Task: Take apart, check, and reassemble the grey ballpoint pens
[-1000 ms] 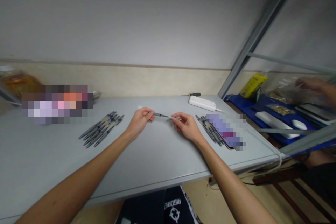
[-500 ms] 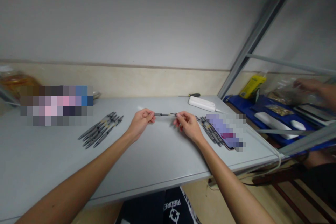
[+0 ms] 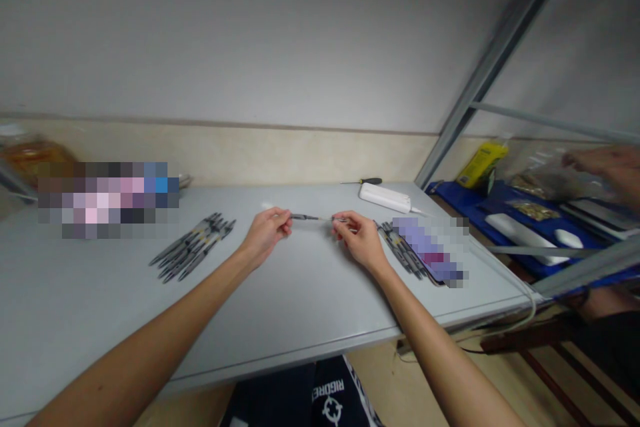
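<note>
Above the middle of the grey table (image 3: 310,293), a grey pen (image 3: 304,217) is pulled out lengthwise between my hands. Its left section is pinched in the fingertips of my left hand (image 3: 265,237). A thin refill shows from that section toward my right hand (image 3: 359,237), whose closed fingertips grip the pen's other section, mostly hidden by the fingers. Left of my left hand lies a group of grey-and-black pens (image 3: 193,247). Beside my right wrist, another group of such pens (image 3: 403,250) lies against a blurred-out phone-like object (image 3: 425,250).
A white power strip (image 3: 385,197) and a screwdriver (image 3: 370,181) lie near the wall. A pixelated item (image 3: 110,197) sits at the back left. Beyond the metal frame, a co-worker's hand (image 3: 595,160) is over a blue surface with a yellow bottle (image 3: 483,163) and plastic bags.
The two pen sections have moved slightly farther apart, showing more of the thin refill. My left hand has shifted a little left. Both pen groups lie unchanged.
</note>
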Motion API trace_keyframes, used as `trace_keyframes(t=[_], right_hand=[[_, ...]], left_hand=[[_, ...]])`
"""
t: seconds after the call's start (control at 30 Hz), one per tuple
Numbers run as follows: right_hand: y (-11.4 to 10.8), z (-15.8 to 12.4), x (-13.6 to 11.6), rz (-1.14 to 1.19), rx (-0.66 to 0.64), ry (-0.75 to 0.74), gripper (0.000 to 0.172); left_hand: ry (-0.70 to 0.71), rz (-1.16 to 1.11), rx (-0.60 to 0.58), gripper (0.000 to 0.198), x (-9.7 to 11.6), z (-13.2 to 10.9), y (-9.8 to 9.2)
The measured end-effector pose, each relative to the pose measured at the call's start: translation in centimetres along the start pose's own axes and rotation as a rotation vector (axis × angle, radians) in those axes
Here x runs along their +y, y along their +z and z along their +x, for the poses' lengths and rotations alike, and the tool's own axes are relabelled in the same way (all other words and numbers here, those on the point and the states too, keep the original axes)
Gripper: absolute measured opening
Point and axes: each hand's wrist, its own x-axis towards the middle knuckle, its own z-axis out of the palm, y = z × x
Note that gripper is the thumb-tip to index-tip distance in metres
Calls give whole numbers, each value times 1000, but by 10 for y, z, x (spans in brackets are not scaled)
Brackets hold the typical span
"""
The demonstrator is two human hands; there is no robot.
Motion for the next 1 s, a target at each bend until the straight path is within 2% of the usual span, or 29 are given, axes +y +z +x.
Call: trace_keyframes(t=[0.13,0.27,0.4,0.5,0.57,0.63,0.7,0.83,1.0], right_hand=[[1,-2,-2,-113,-30,-31,27],[1,-4,-5,-230,-87,-64,36],[1,-3,-6,-128,-156,67,49],[1,-2,-5,-29,-120,91,49],[1,-1,-3,-13,-31,23,37],[0,-2,-3,-42,42,-64,42],[-1,-3,-2,-129,45,-167,42],[-1,-5,-1,-311,34,-367,19],[0,-4,1,-368,95,-386,17]], left_hand=[[29,79,1,24,-2,1,-2],[106,178,26,25,-4,3,-4],[167,228,13,26,-5,4,-4],[151,193,12,25,-6,4,-4],[121,157,20,24,-6,4,-3],[79,93,30,22,-4,3,-2],[33,5,34,21,-2,2,-1],[-44,-119,6,24,-1,1,-1],[-89,-129,-38,25,-5,3,-4]])
